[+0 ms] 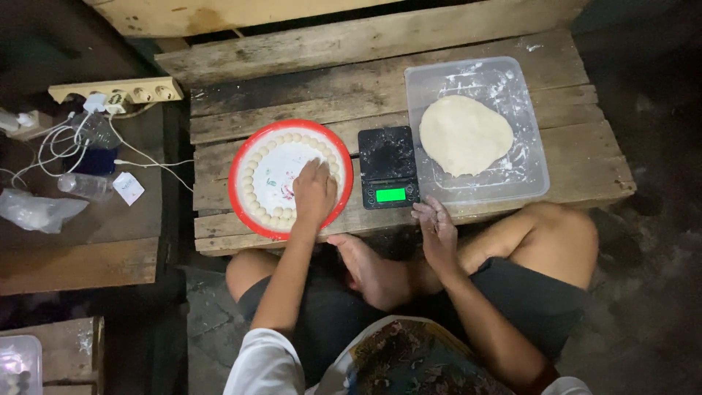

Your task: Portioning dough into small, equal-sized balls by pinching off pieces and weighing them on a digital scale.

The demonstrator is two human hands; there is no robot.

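Over on the far left, off the counter [512, 157], a power strip [117, 92] lay on a lower board with white cables [66, 143] trailing down to a plastic bottle [86, 186] and a crumpled bag [36, 211], all kept well apart from the floury work. The counter itself was a low platform of rough planks, set just in front of the person's crossed legs so everything sat within arm's reach.

On its left part stood a round plate [241, 208] with a red rim, and small dough balls [252, 192] were lined in a ring just inside that rim, leaving the middle free. The left hand [314, 192] rested palm down on the plate's near right side, fingers together over the row of balls; I could not tell whether its grip closed on one, since the hand hid what lay beneath.

Just right of the plate sat a small black scale [388, 167], dusted with flour, its green display lit and facing the person, its pan bare.

The right hand [436, 228] hovered at the counter's front edge, just below the scale, floured fingers loosely spread and holding nothing.

Farthest right, a clear plastic tray [530, 172] held a flattened slab of dough [465, 134] on scattered flour, presumably so it would not stick.
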